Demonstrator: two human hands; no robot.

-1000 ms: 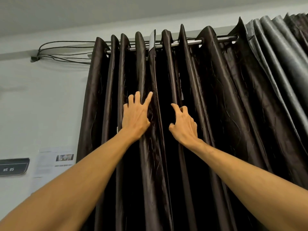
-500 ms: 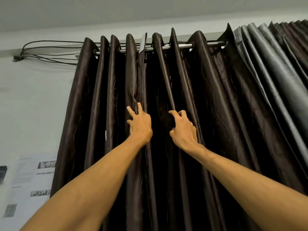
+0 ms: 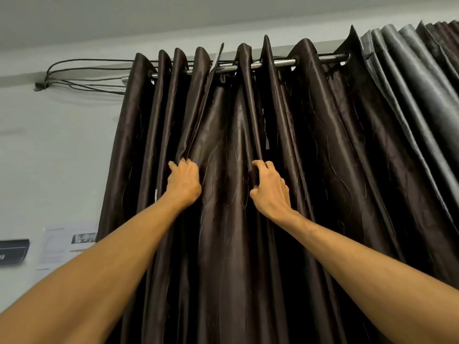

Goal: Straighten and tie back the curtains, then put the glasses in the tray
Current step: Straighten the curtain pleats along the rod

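Observation:
A dark brown satin curtain (image 3: 323, 150) hangs in deep folds from a metal rod (image 3: 283, 62) on eyelets. My left hand (image 3: 185, 183) grips a fold left of the middle, fingers curled into the cloth. My right hand (image 3: 269, 189) pinches the neighbouring fold a little to the right at about the same height. Between the two hands the cloth is spread into a flatter panel (image 3: 228, 150). A second, greyer curtain (image 3: 412, 95) hangs bunched at the right edge. No glasses or tray are in view.
Black cables (image 3: 82, 75) loop along the pale wall left of the rod. Paper notices (image 3: 67, 244) and a dark sign (image 3: 12, 252) are stuck on the wall at lower left. The ceiling runs across the top.
Both hands went from resting on the folds with fingers out to closing on them. The fold between them has been pulled apart into a wider panel.

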